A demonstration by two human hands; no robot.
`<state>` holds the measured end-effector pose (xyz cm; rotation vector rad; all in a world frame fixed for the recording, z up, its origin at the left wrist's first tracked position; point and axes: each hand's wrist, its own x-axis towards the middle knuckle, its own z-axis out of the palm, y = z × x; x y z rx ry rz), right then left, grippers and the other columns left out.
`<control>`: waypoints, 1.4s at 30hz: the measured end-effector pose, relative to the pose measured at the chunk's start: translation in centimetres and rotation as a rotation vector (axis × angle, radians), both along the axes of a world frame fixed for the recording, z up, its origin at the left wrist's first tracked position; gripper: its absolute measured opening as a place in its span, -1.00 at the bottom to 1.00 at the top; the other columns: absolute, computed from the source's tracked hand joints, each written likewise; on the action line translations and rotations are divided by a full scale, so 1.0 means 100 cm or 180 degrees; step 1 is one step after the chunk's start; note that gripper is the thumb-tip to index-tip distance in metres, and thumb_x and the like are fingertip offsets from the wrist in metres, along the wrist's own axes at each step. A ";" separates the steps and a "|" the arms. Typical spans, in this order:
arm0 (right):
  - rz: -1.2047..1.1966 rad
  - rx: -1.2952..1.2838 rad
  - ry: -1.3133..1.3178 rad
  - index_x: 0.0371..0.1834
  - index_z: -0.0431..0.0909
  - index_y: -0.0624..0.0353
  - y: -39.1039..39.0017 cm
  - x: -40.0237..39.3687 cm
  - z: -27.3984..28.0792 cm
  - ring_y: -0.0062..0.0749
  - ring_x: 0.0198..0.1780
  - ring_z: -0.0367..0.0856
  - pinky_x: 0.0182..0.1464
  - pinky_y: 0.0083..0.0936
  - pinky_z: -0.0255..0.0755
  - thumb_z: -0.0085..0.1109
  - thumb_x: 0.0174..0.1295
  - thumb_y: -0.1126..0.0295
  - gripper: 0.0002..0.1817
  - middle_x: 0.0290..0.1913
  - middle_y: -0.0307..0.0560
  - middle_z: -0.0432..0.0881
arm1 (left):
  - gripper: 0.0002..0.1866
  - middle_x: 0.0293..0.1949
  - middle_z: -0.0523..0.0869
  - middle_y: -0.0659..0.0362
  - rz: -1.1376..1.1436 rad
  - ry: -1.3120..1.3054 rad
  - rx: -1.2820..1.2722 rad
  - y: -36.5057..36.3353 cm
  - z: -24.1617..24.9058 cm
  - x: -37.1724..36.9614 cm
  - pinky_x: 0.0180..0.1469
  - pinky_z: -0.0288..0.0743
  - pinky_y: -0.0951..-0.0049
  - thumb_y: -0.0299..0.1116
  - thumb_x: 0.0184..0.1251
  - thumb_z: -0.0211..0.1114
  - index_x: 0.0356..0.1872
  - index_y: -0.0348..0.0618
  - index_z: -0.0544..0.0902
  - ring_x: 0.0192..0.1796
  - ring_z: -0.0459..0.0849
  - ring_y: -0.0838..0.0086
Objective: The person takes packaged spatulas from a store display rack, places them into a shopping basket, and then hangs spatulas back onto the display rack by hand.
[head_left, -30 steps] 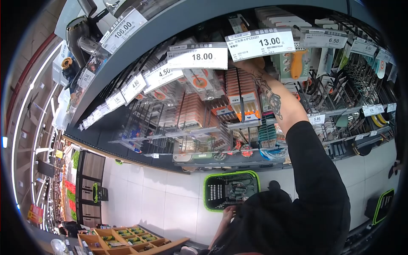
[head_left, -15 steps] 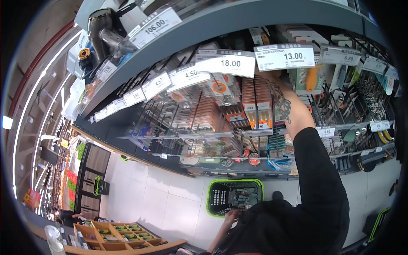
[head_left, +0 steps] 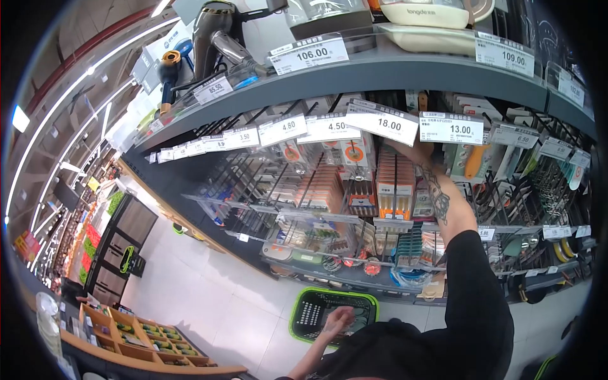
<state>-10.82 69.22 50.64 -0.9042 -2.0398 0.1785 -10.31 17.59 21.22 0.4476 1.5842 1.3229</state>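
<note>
In the head view, the left hand (head_left: 340, 319), fingers loosely curled, is seen over the green-rimmed basket (head_left: 335, 291); whether anything is gripped cannot be told. Higher than the basket, the right hand (head_left: 417, 154) is partly hidden by price tags (head_left: 382, 123), its grip unreadable, near hung orange packs (head_left: 394, 201).

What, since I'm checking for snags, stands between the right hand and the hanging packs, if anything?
Nothing visible blocks the right hand: it reaches in among the hanging packs, behind the 18.00 price tag, which partly hides it. Contact is unclear.
</note>
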 end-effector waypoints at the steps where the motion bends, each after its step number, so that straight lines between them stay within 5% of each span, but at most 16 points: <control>1: 0.0361 -0.0046 -0.0007 0.25 0.47 0.05 -0.006 0.001 0.003 -0.28 0.15 0.60 0.08 -0.30 0.53 0.48 0.03 -0.12 -0.23 0.12 -0.09 0.59 | -0.71 -0.06 0.73 0.11 -0.0154 0.0114 0.0113 0.007 0.006 0.000 0.05 0.62 0.44 -0.40 0.53 0.09 0.18 -0.25 0.52 -0.06 0.71 0.46; 3: 0.0692 -0.0065 -0.0029 0.22 0.48 0.06 -0.018 0.004 0.010 -0.32 0.13 0.60 0.07 -0.32 0.53 0.52 0.01 -0.04 -0.26 0.10 -0.11 0.60 | -0.70 -0.09 0.72 0.13 -0.0378 0.0196 0.0223 0.021 0.022 0.001 0.03 0.57 0.50 -0.44 0.51 0.12 0.18 -0.26 0.53 -0.07 0.67 0.53; 6: 0.2068 -0.1570 0.0366 0.46 0.08 0.39 -0.036 0.008 0.013 -0.12 0.30 0.49 0.29 -0.32 0.36 0.56 -0.04 0.15 0.08 0.27 0.27 0.49 | -0.70 -0.10 0.70 0.15 -0.0723 0.0390 0.0527 0.036 0.058 0.004 0.04 0.56 0.49 -0.44 0.51 0.12 0.19 -0.25 0.52 -0.07 0.66 0.54; 10: 0.1866 -0.1163 0.0490 0.45 0.02 0.48 -0.069 0.027 0.016 -0.06 0.32 0.47 0.32 -0.31 0.33 0.57 -0.08 0.14 0.14 0.28 0.35 0.45 | -0.68 -0.06 0.71 0.14 -0.1057 0.0543 0.0927 0.053 0.070 0.002 0.08 0.59 0.46 -0.32 0.55 0.15 0.18 -0.24 0.53 0.00 0.69 0.50; 16: 0.1802 -0.1125 0.0524 0.39 0.05 0.58 -0.099 0.050 0.002 0.11 0.30 0.45 0.34 -0.25 0.32 0.56 -0.15 0.05 0.18 0.24 0.44 0.42 | -0.74 -0.11 0.71 0.16 -0.1274 0.0801 0.1056 0.070 0.132 0.006 0.11 0.53 0.49 -0.43 0.51 0.17 0.13 -0.29 0.54 -0.01 0.68 0.53; 24: 0.2291 -0.1701 0.0691 0.24 0.15 0.51 -0.193 0.087 0.036 0.12 0.21 0.51 0.29 -0.18 0.37 0.56 -0.11 0.06 0.02 0.15 0.44 0.46 | -0.76 -0.15 0.72 0.14 -0.0678 0.1067 0.2006 0.097 0.206 -0.015 0.08 0.55 0.46 -0.42 0.50 0.19 0.09 -0.29 0.59 -0.04 0.69 0.51; 25: 0.2102 -0.1234 0.0567 0.21 0.16 0.44 -0.197 0.088 0.027 0.11 0.15 0.58 0.23 -0.19 0.42 0.57 -0.10 0.06 -0.02 0.08 0.43 0.53 | -0.75 -0.12 0.71 0.14 -0.0525 0.1133 0.2123 0.099 0.215 -0.017 0.08 0.55 0.44 -0.44 0.50 0.19 0.10 -0.29 0.57 -0.05 0.70 0.49; 31: 0.1781 -0.1238 0.0529 0.10 0.18 0.45 -0.236 0.105 0.048 0.12 0.06 0.66 0.13 -0.18 0.49 0.57 -0.10 0.06 -0.08 -0.02 0.40 0.61 | -0.29 0.24 0.43 -0.05 0.0082 0.1101 0.2762 0.117 0.259 -0.020 0.20 0.49 0.32 -0.32 0.35 0.35 0.41 -0.32 0.21 0.17 0.54 0.33; 42: 0.2160 -0.1416 0.0484 0.11 0.18 0.46 -0.254 0.122 0.054 0.05 -0.01 0.72 0.05 -0.21 0.57 0.58 -0.10 0.17 -0.11 -0.11 0.35 0.66 | -0.09 0.36 0.32 -0.05 0.0143 0.1151 0.3370 0.141 0.283 -0.002 0.37 0.33 0.19 -0.32 0.25 0.43 0.51 -0.29 0.05 0.37 0.40 0.20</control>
